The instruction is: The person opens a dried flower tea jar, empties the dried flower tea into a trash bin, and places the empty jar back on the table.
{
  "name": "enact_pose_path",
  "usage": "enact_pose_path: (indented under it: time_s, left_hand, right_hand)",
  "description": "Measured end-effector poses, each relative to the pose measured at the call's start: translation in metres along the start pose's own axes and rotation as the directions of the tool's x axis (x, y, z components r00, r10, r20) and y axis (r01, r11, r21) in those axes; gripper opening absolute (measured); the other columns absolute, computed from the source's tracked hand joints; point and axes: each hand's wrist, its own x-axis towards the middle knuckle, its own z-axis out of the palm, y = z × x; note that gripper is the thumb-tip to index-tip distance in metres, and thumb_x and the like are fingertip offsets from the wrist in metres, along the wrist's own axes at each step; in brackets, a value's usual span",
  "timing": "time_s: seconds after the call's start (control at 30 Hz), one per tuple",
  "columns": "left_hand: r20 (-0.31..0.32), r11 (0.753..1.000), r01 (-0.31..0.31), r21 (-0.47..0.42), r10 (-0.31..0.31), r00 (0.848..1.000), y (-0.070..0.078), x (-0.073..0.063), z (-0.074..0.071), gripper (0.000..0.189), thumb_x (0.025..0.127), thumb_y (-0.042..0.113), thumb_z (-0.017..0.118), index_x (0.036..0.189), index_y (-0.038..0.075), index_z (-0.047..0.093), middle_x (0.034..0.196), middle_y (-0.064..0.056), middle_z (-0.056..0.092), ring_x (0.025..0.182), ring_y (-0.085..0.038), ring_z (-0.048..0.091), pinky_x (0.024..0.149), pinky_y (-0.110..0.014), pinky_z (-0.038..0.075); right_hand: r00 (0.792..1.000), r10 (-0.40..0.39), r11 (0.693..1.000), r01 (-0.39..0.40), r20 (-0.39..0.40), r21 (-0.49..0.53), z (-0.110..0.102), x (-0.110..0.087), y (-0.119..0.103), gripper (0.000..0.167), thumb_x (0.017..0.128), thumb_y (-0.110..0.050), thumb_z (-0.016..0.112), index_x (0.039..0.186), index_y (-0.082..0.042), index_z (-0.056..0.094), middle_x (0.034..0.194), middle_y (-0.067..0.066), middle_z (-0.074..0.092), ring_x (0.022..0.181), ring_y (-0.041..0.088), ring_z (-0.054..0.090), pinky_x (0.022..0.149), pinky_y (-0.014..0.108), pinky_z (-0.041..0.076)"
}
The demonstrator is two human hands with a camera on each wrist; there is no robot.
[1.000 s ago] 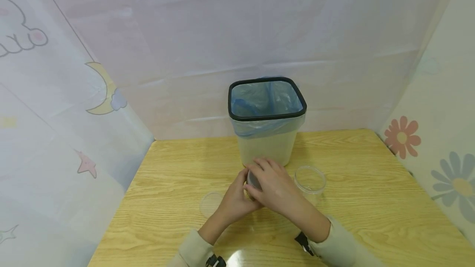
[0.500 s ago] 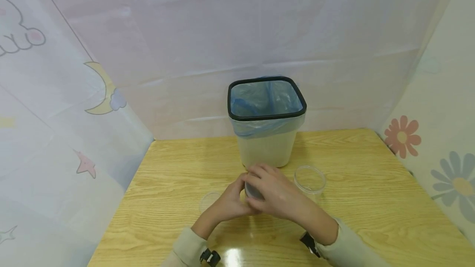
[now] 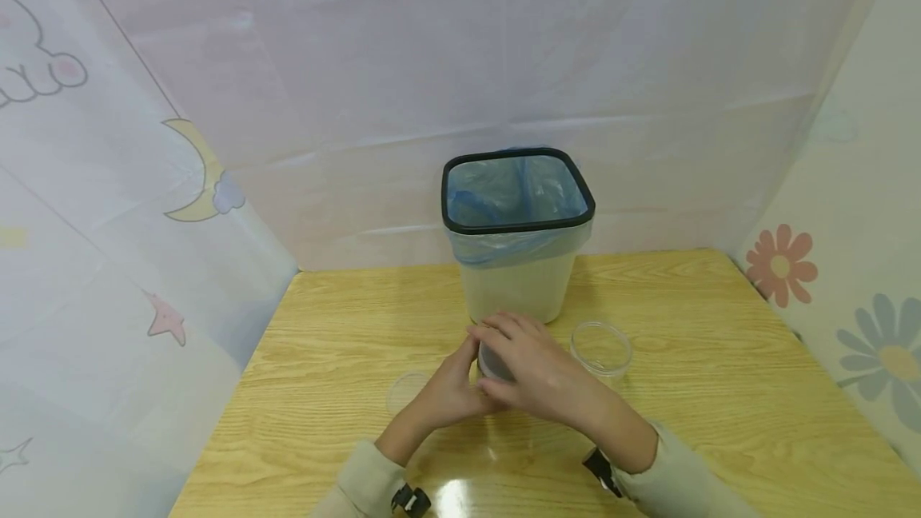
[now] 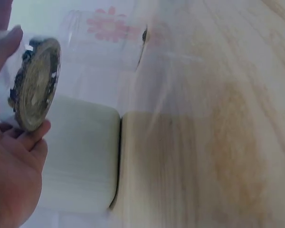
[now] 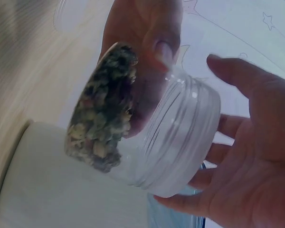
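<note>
Raised above the table between my hands is a clear lidded jar [image 5: 175, 130], with dark and pale dried bits [image 5: 102, 114] gathered at its base. My left hand [image 3: 453, 394] grips the jar's side, its thumb and fingers wrapped round the body. Over the top, my right hand [image 3: 536, 370] holds the screw lid [image 5: 199, 137] with curved fingers at the rim, thumb on the near side. In the left wrist view, the jar's round bottom [image 4: 38, 88] faces the camera. A clear disc-shaped lid [image 3: 407, 392] lies left of my hands, and an uncovered clear jar [image 3: 601, 350] stands to the right.
Directly behind my hands stands a white bin [image 3: 514, 286] with a black rim and a blue plastic liner [image 3: 518, 186]. The wooden table [image 3: 338, 318] meets printed cloth walls [image 3: 360, 102] at the back and both sides.
My hands and the jar have drawn slightly nearer and tilted a little. The fingers of my right hand have shifted round the lid; the bin, disc and other jar have stayed put.
</note>
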Motion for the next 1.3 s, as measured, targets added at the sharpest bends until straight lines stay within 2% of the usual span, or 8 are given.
enact_pose_path:
  time_s: [0.13,0.27,0.4,0.5,0.77,1.0,1.13,1.3]
  left_hand:
    - [-0.078,0.998,0.050,0.042,-0.047,0.996,0.001,0.000,0.006,0.093,0.086,0.047,0.079,0.159,0.026,0.025,0.155,0.000,0.042,0.132,-0.021,0.052,0.103,-0.046,0.050]
    - [-0.138,0.995,0.066,0.075,-0.055,0.989,0.003,0.000,0.011,0.091,0.087,0.048,0.078,0.157,0.021,0.028,0.155,-0.004,0.041,0.134,-0.025,0.051,0.102,-0.048,0.050]
    - [-0.174,0.993,0.064,0.097,-0.046,0.984,0.004,0.002,0.014,0.092,0.087,0.046,0.078,0.158,0.017,0.027,0.155,-0.005,0.041,0.132,-0.025,0.052,0.101,-0.047,0.052]
    - [-0.176,0.994,0.062,0.094,-0.045,0.983,0.004,0.002,0.015,0.093,0.087,0.046,0.078,0.159,0.017,0.026,0.156,-0.006,0.040,0.135,-0.026,0.049,0.103,-0.048,0.050]
    - [-0.123,0.995,0.071,0.066,-0.063,0.990,0.001,0.002,0.010,0.096,0.087,0.048,0.078,0.160,0.021,0.022,0.157,-0.004,0.038,0.136,-0.025,0.049,0.104,-0.047,0.049]
    - [-0.021,0.999,0.000,-0.048,-0.001,1.000,0.000,0.001,-0.002,0.098,0.086,0.035,0.082,0.160,0.033,0.018,0.159,0.005,0.035,0.139,-0.019,0.045,0.108,-0.044,0.046]
    - [0.033,0.998,-0.023,-0.065,0.025,0.999,-0.002,0.001,-0.009,0.093,0.085,0.029,0.082,0.157,0.032,0.023,0.156,0.007,0.039,0.135,-0.018,0.049,0.111,-0.043,0.044]
    - [0.094,0.995,-0.056,-0.081,0.064,0.994,-0.003,0.000,-0.016,0.094,0.087,0.026,0.081,0.159,0.029,0.022,0.157,0.004,0.038,0.132,-0.017,0.050,0.113,-0.041,0.041]
  right_hand:
    - [0.994,0.097,0.995,-0.099,-0.045,-0.021,0.002,0.003,-0.001,0.063,0.087,-0.040,0.081,0.139,-0.010,0.060,0.136,0.016,0.060,0.127,0.040,0.055,0.103,0.060,0.046]
    - [0.988,0.137,0.989,-0.140,-0.075,-0.038,0.005,0.005,0.000,0.062,0.086,-0.042,0.081,0.136,-0.010,0.062,0.133,0.018,0.061,0.124,0.042,0.056,0.098,0.061,0.050]
    - [0.984,0.161,0.983,-0.167,-0.075,-0.072,0.008,0.006,0.000,0.064,0.086,-0.044,0.081,0.135,-0.008,0.062,0.135,0.021,0.060,0.123,0.045,0.056,0.094,0.061,0.051]
    - [0.983,0.171,0.980,-0.176,-0.069,-0.088,0.009,0.007,0.000,0.062,0.087,-0.042,0.080,0.135,-0.008,0.063,0.136,0.022,0.059,0.124,0.046,0.056,0.094,0.061,0.052]
    - [0.986,0.154,0.982,-0.159,-0.058,-0.098,0.006,0.007,-0.003,0.056,0.087,-0.040,0.080,0.131,-0.009,0.065,0.133,0.020,0.061,0.124,0.044,0.056,0.096,0.059,0.052]
    - [0.993,0.116,0.990,-0.118,-0.031,-0.082,0.003,0.005,-0.007,0.049,0.088,-0.037,0.078,0.128,-0.012,0.066,0.135,0.018,0.060,0.126,0.042,0.055,0.100,0.058,0.050]
    - [0.996,0.090,0.995,-0.091,-0.020,-0.050,0.002,0.004,-0.008,0.050,0.087,-0.035,0.078,0.130,-0.013,0.066,0.137,0.014,0.059,0.127,0.037,0.054,0.098,0.057,0.051]
    - [0.998,0.060,0.998,-0.060,-0.008,-0.010,0.001,0.003,-0.009,0.051,0.089,-0.034,0.077,0.134,-0.013,0.064,0.138,0.010,0.058,0.128,0.034,0.053,0.096,0.059,0.051]
